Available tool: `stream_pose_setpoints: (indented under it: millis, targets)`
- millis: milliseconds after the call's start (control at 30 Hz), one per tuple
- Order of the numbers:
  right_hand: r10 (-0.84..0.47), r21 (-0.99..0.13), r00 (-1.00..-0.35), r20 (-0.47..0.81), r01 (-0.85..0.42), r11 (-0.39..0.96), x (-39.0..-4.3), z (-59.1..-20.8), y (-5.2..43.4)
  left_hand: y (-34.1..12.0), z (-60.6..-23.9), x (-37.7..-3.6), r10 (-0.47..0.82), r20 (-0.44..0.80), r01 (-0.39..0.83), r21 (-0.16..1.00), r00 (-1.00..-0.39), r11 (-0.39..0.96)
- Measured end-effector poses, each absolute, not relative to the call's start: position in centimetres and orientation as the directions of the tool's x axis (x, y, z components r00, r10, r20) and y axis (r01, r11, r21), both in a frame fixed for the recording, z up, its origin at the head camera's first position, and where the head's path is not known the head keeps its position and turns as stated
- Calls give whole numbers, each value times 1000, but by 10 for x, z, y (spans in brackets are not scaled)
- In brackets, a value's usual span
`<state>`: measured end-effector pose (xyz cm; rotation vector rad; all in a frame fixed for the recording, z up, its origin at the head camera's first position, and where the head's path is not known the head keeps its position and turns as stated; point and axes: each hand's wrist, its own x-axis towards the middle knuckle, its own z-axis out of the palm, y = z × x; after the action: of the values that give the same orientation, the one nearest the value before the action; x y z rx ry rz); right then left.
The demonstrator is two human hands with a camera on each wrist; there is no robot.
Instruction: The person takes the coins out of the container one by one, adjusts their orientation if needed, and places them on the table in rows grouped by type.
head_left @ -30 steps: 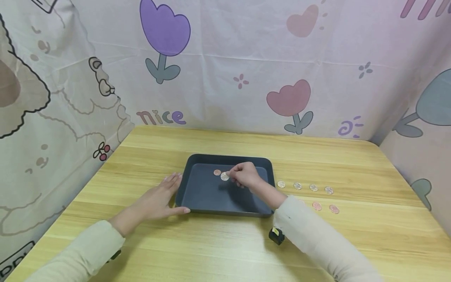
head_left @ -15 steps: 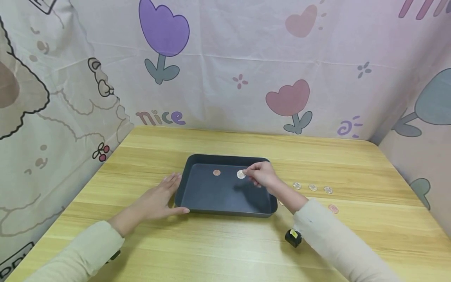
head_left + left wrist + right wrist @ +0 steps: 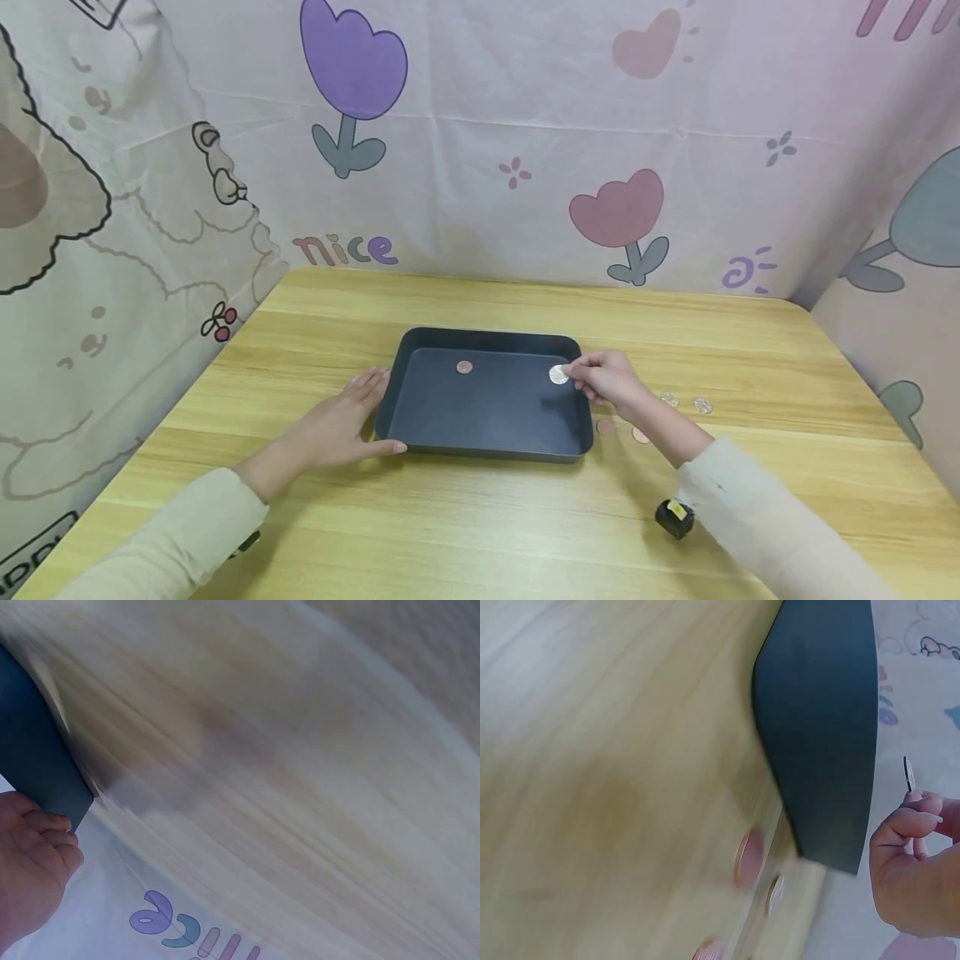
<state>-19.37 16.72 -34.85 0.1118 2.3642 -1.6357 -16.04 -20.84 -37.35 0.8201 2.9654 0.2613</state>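
The silver coin [image 3: 558, 375], pinched in the fingers of the right hand [image 3: 609, 380], has moved from the middle of the dark tray [image 3: 420, 433] to its right rim, leaving the copper coin [image 3: 464, 367] inside. It seems this coin goes out. The left hand [image 3: 333, 425] stays flat against the tray's left side, fingers straight.

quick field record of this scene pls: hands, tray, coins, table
left hand: flat on the table, fingers against the tray's left side
right hand: pinches a silver coin above the tray's right edge
tray: dark, rectangular, on the wooden table
in tray: one copper coin near the far wall
coins on table: silver ones and copper ones right of the tray, partly hidden by the right arm
other: small black object by the right sleeve
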Motion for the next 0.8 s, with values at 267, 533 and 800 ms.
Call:
stream_pose_setpoints:
  millis: [267, 533, 800]
  targets:
    - [-55, -892, -964, -259, 217, 396, -184, -350, 210, -206, -372, -160, 513, 5, 505, 183, -858, 843]
    - [-33, -874, -962, -269, 230, 428, -170, -349, 249, -206, -372, -161, 512, 3, 503, 195, -859, 842]
    - [-34, -864, -967, -254, 211, 458, -161, -353, 288, -207, -373, -160, 510, 1, 501, 195, -860, 843]
